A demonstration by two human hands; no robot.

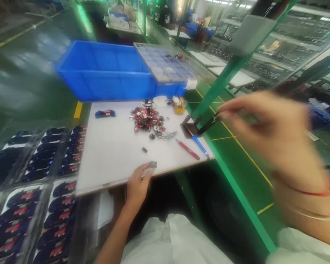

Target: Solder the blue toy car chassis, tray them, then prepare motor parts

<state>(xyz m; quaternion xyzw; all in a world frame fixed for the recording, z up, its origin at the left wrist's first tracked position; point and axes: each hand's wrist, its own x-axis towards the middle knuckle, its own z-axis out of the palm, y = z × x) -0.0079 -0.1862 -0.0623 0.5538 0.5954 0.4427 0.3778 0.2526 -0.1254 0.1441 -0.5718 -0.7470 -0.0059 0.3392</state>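
My left hand is at the front edge of the white worktop, pinching a small grey ribbed part between thumb and fingers. My right hand, smeared by motion, is raised at the right with its thumb and fingertips pressed together. Its fingertips meet the end of a dark, narrow piece by a black stand; what they grip cannot be made out. A small black block lies just beyond my left hand. A red pen-like tool and a blue-handled tool lie on the right.
Small red and black parts form a pile on the worktop, with a dark blue toy car to its left. Behind stands a blue bin beside a compartment tray. Trays of blue car bodies fill the left. A green post rises at right.
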